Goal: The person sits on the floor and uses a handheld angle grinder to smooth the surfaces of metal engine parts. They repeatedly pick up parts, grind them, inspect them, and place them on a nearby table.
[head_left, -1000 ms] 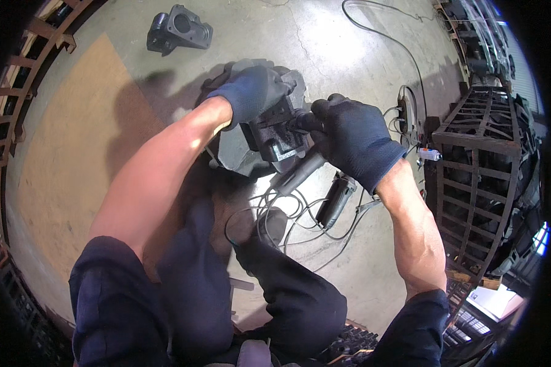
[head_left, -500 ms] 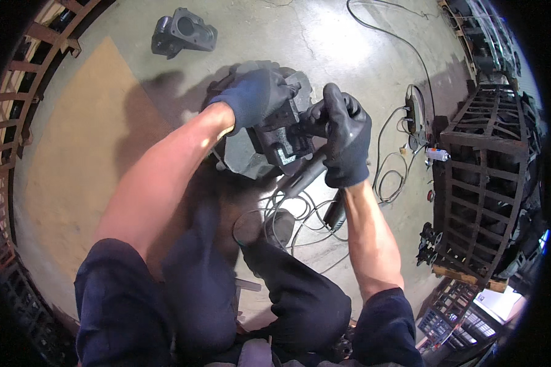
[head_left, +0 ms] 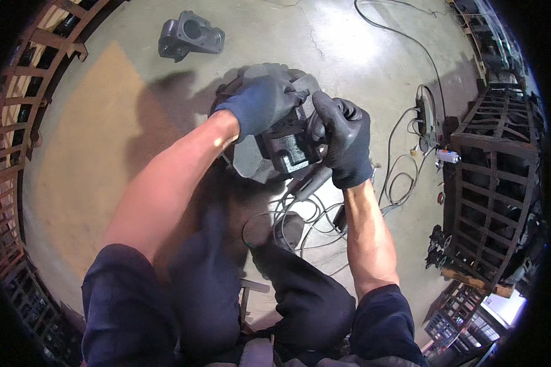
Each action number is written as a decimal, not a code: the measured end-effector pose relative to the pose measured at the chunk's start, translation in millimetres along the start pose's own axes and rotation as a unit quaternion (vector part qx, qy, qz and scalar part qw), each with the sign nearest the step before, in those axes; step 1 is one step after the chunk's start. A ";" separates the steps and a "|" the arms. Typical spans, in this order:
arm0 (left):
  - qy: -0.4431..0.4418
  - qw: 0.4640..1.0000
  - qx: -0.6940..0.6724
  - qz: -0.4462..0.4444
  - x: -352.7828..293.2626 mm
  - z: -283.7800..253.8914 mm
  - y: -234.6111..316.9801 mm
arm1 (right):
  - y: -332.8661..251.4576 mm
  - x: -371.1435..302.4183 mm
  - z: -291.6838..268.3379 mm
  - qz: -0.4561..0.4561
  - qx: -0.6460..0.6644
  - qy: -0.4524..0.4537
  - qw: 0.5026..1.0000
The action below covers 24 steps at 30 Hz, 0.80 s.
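A dark cast-metal part (head_left: pixel 291 150) with a shiny, squared recess rests on a grey block-like stand (head_left: pixel 249 160) in front of me. My left hand (head_left: pixel 262 104), in a black and blue work glove, is closed over the far-left side of the casting, its fingertips at the upper edge. At the casting's right side is my right hand (head_left: pixel 348 139), gloved too, with curled fingers and the thumb on top. Whatever lies inside that grip is hidden. Just below the casting, a dark long-bodied tool (head_left: pixel 312 182) lies near loops of cable.
Another dark casting (head_left: pixel 191 37) with a round opening sits on the floor at the far left. Cables (head_left: pixel 404 183) and a power strip (head_left: pixel 427 110) lie to the right, near a spray can (head_left: pixel 448 156) and a metal cage (head_left: pixel 493 183). My shoe (head_left: pixel 291 229) is close to the cable loops.
My right hand has moved in against the casting's right side, its thumb tilting leftward. The left hand keeps its place on the casting. The whole view has shifted slightly.
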<state>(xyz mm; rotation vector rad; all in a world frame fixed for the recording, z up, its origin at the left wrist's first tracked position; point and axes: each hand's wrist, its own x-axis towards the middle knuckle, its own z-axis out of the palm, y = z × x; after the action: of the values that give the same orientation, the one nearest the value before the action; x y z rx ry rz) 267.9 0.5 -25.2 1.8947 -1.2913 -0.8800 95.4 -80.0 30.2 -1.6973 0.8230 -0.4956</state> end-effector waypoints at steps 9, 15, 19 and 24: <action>-0.013 1.000 0.000 -0.020 -0.9 -4.1 11.1 | -0.9 3.5 -4.7 0.029 0.061 -0.047 0.997; -0.035 0.999 -0.031 0.012 3.5 -1.5 4.7 | -12.9 1.0 -14.2 -0.084 0.026 -0.038 0.995; -0.016 0.996 -0.078 0.031 11.1 8.9 -25.4 | -82.2 -19.4 -52.3 -0.083 0.195 -0.015 0.977; -0.030 0.998 -0.061 0.016 -1.8 -8.6 4.7 | -35.8 -51.0 -116.2 0.065 0.060 0.088 0.992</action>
<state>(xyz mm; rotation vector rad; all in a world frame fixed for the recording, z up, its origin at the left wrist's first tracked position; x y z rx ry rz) 272.1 2.2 -16.3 1.7615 -1.2696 -0.9832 -9.9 -114.6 101.8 -1.4928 1.0041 -0.5981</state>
